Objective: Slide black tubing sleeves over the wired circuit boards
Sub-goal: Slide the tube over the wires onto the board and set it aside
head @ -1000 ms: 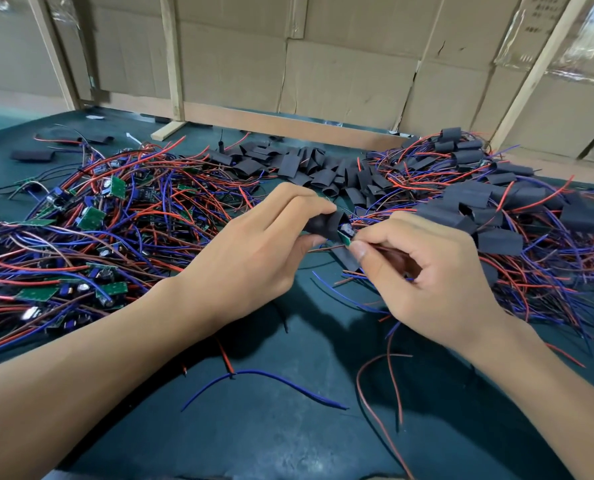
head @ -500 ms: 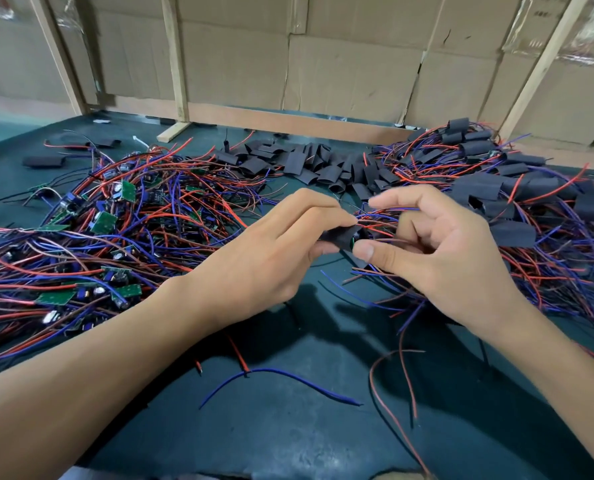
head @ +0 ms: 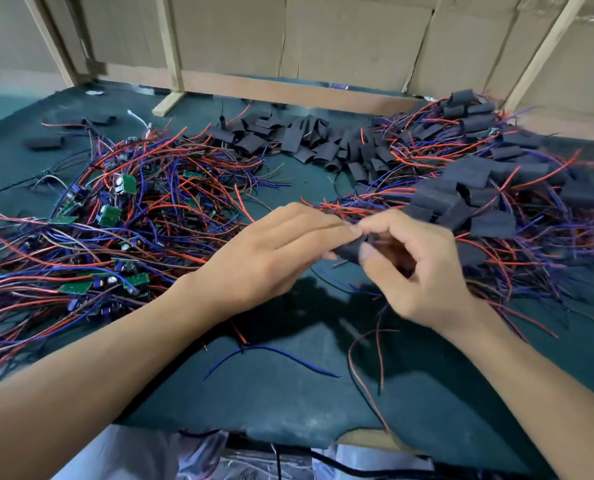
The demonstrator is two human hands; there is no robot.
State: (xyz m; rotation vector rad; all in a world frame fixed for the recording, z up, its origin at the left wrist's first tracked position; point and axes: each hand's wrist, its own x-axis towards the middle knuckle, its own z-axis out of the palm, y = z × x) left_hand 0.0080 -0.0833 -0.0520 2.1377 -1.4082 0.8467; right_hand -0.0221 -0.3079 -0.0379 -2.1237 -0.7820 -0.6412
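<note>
Both forearms reach in from the near edge and meet above the middle of the tabletop [head: 288,393], which is covered in dark green cloth. The left hand [head: 264,258] lies palm down, wrist straight, its fingers extended toward the right and closing with the thumb on the left end of a black sleeve [head: 349,249]. The right hand [head: 417,268] faces it, wrist bent slightly inward, fingers curled; its thumb and forefinger pinch the sleeve's right end, so that the fingertips of the two hands nearly touch above it. The sleeve is held in the air between the hands, roughly level, just above the cloth. Whether a board sits inside it cannot be told; the frame is blurred there. Thin red and blue wires [head: 365,362] trail down from under the right hand onto the cloth.

Left of the hands: a tangled heap of green boards [head: 110,214] with red and blue leads. Far centre: a loose pile of empty sleeves [head: 302,140]. Right: a heap of sleeved boards [head: 462,192] with leads protruding. A single blue wire [head: 275,355] lies apart near the front. Cardboard panels [head: 354,39] in a wooden frame stand behind.
</note>
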